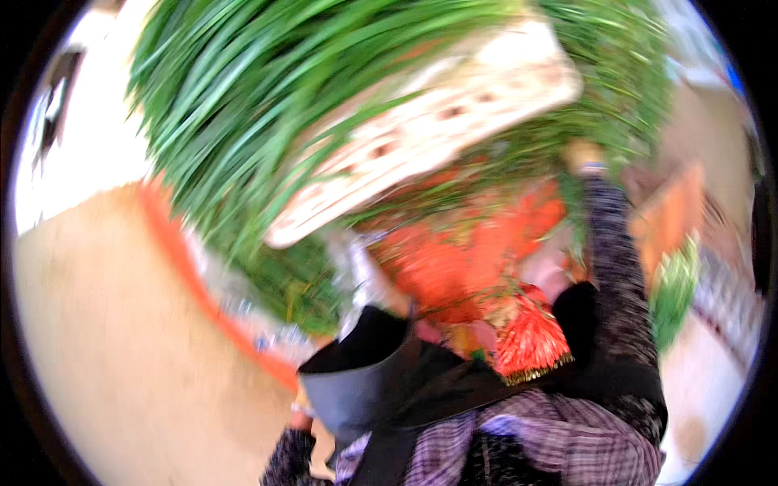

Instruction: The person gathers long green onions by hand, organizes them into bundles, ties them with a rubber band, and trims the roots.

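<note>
My right arm stretches forward, and my right hand [582,154] is at the near edge of a big heap of long, thin green leaves [624,89] that look like chives. Its fingers are smeared by motion and partly covered by the leaves. Low on the left, close to my body, is my left hand [301,415]. Its fingers are blurred beside a small yellowish patch. Ahead lies a pale plastic crate [454,109] with holes in its side, tilted, with a thick layer of long green leaves [235,105] over it.
An orange-red sheet [454,259] strewn with leaf scraps lies before me. A bundle of shiny red strips [531,336] is near my lap. Clear plastic wrap [348,267] and more greens [296,283] are at left. A green bunch [674,292] lies by an orange panel [668,219] at right.
</note>
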A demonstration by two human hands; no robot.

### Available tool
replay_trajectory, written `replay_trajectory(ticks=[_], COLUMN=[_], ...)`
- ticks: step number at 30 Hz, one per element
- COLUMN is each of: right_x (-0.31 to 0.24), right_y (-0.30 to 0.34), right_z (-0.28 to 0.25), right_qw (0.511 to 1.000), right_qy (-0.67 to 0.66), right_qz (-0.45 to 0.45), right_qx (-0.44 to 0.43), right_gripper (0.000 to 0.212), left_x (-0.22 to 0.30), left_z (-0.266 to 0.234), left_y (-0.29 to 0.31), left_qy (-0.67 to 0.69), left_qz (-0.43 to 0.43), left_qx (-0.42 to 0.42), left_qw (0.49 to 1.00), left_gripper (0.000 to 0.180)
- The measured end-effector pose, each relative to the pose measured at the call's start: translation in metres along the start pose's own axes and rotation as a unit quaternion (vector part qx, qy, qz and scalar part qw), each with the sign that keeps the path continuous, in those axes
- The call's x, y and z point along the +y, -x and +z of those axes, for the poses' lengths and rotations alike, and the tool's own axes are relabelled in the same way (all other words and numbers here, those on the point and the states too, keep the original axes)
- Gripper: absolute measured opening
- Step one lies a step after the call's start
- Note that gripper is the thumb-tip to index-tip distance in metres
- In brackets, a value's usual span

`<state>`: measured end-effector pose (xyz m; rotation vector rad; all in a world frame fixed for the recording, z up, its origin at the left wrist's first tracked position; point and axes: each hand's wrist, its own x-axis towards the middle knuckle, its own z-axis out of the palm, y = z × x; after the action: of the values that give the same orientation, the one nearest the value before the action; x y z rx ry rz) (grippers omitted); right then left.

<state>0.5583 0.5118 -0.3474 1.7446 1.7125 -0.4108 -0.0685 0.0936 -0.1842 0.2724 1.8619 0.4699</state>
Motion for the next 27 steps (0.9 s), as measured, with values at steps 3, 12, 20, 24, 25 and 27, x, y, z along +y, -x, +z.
replay_trajectory(ticks=[3, 12, 20, 24, 25, 27], right_x=[0.13, -0.076, -0.222, -0.228, -0.232, -0.244], right_y=[-0.038, 0.045, 0.191, 0.196, 0.197, 0.198], right_z=[-0.061, -0.065, 0.049, 0.072, 0.069, 0.059], right_qw=[0.981, 0.99, 0.88, 0.87, 0.878, 0.893], right_qy=[-0.058, -0.017, -0.081, -0.046, -0.062, -0.096], right_qz=[0.125, -0.138, -0.436, -0.459, -0.435, -0.376], right_qx=[0.136, 0.012, -0.169, -0.174, -0.192, -0.228], right_gripper=[0.046, 0.035, 0.029, 0.031, 0.032, 0.033], left_x=[0.008, 0.031, -0.07, -0.07, -0.059, -0.047], left_z=[0.01, -0.004, -0.154, -0.161, -0.149, -0.105], left_y=[-0.008, -0.137, -0.167, -0.153, -0.153, -0.158], left_qy=[0.027, -0.108, -0.422, -0.523, -0.51, -0.416], left_qz=[0.032, 0.155, 0.128, -0.082, -0.103, -0.08], left_qx=[-0.051, 0.229, 0.219, 0.23, 0.229, 0.246], left_qw=[0.998, 0.955, 0.871, 0.817, 0.823, 0.872], left_gripper=[0.032, 0.02, 0.03, 0.035, 0.035, 0.04])
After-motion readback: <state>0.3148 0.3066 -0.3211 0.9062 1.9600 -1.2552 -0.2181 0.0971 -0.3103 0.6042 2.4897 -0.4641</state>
